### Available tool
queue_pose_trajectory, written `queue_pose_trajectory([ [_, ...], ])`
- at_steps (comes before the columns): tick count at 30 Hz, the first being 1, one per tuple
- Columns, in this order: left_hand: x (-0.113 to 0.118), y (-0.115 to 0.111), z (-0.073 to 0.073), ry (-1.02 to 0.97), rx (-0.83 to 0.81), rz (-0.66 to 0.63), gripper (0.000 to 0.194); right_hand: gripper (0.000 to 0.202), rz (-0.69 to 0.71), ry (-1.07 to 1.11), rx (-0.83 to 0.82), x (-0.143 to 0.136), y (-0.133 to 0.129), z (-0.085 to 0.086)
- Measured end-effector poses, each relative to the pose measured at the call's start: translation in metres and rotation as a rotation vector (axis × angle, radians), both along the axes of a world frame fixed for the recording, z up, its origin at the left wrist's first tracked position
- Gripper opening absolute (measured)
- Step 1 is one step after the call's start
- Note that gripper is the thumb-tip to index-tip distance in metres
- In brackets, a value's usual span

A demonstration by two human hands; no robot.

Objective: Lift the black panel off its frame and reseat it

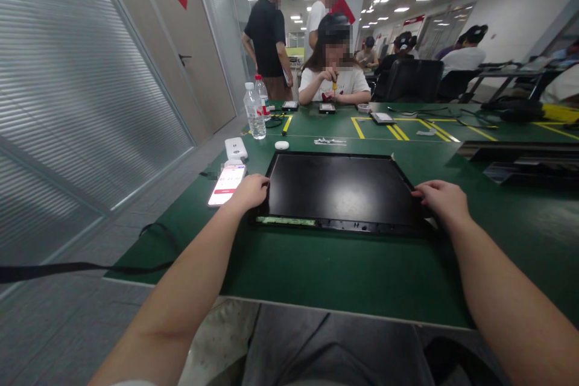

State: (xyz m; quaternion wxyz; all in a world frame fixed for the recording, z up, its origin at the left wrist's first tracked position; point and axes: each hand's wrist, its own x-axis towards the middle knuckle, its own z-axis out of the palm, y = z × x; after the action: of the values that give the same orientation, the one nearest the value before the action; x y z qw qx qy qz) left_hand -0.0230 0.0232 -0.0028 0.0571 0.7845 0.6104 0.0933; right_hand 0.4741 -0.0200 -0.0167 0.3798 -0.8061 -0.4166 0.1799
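Observation:
A black flat display panel lies face up on the green table in front of me. Along the left part of its near edge runs a green circuit-board strip. My left hand is closed at the panel's left edge, fingertips on the frame. At the opposite side, my right hand pinches the right edge between thumb and fingers. The undersides of both grips are hidden. Just left of my left hand lies a phone with its screen lit.
Beyond the phone sit a white device and a small white case. Two plastic bottles stand behind, one a clear bottle. Dark panels lie to the right. Across the table a person holds a screwdriver over small drives.

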Motion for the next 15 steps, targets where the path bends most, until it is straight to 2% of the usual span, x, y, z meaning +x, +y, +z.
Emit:
queue_pose_trajectory([
  [15, -0.003, 0.003, -0.003, 0.009, 0.035, -0.001, 0.056, 0.017, 0.053, -0.042, 0.033, 0.015, 0.007, -0.01],
])
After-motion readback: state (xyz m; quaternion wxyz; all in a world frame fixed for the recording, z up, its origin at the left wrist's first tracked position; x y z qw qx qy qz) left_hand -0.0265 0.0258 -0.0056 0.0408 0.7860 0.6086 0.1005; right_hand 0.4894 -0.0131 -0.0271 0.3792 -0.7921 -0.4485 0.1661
